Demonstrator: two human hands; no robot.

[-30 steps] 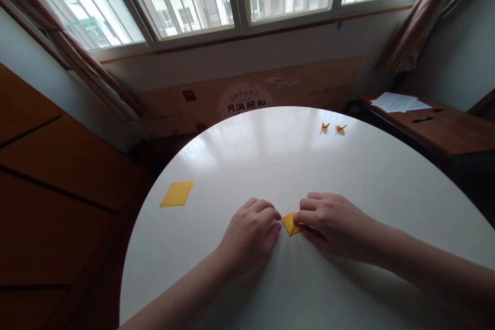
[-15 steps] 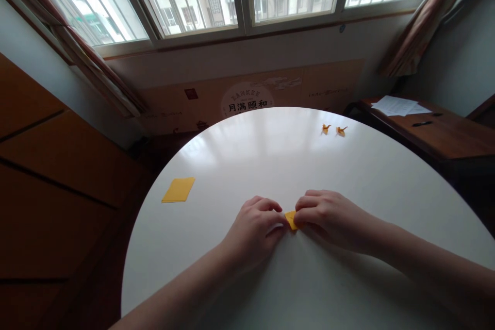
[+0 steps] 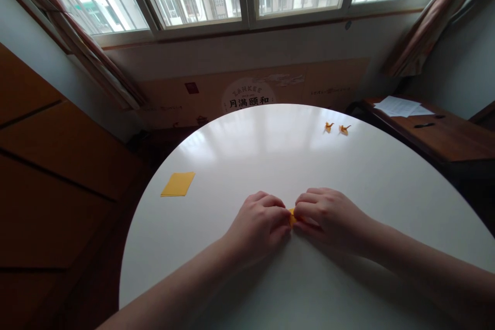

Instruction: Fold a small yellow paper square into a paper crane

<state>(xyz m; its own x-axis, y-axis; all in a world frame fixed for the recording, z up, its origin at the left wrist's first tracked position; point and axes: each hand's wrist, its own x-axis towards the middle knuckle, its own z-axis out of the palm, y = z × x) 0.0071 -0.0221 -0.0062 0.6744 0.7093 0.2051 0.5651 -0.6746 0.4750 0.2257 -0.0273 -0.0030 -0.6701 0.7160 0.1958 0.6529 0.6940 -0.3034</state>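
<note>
A small folded piece of yellow origami paper [image 3: 292, 217] lies between my hands, low over the white table. My left hand [image 3: 263, 219] pinches its left side between thumb and index finger. From the right, my right hand [image 3: 323, 215] grips the other side with fingers curled. Most of the paper is hidden by my fingertips, so its folds cannot be made out.
A stack of yellow paper squares [image 3: 178, 184] lies on the left of the round white table [image 3: 247, 149]. Two small folded paper birds [image 3: 328, 127] stand near its far right edge. Beyond, a brown wooden desk [image 3: 456, 136] bears white sheets [image 3: 402, 106].
My left thumb and fingertips have closed in on the paper's left side, and less of the paper shows. My right hand stays almost in place. The view has shifted slightly.
</note>
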